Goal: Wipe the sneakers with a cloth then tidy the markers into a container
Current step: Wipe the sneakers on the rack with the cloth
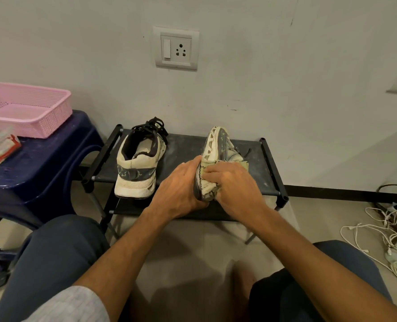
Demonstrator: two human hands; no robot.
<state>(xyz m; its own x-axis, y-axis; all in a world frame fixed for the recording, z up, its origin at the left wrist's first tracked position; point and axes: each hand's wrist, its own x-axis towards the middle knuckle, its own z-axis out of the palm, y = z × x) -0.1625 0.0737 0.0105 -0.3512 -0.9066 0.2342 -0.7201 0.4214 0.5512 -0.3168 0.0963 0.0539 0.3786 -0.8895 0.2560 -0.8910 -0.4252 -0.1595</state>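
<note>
One white and dark sneaker stands upright on the low black rack, heel toward me. My left hand grips the heel end of the second sneaker, which is turned on its side with the sole facing left. My right hand holds a crumpled pale cloth pressed against that sneaker near the heel. A pink perforated basket sits on the blue stool at the left. No markers are visible.
A dark blue plastic stool stands left of the rack, with a clear red-trimmed box on it. White cables lie tangled on the floor at the right. A wall socket is above the rack. My knees frame the bottom.
</note>
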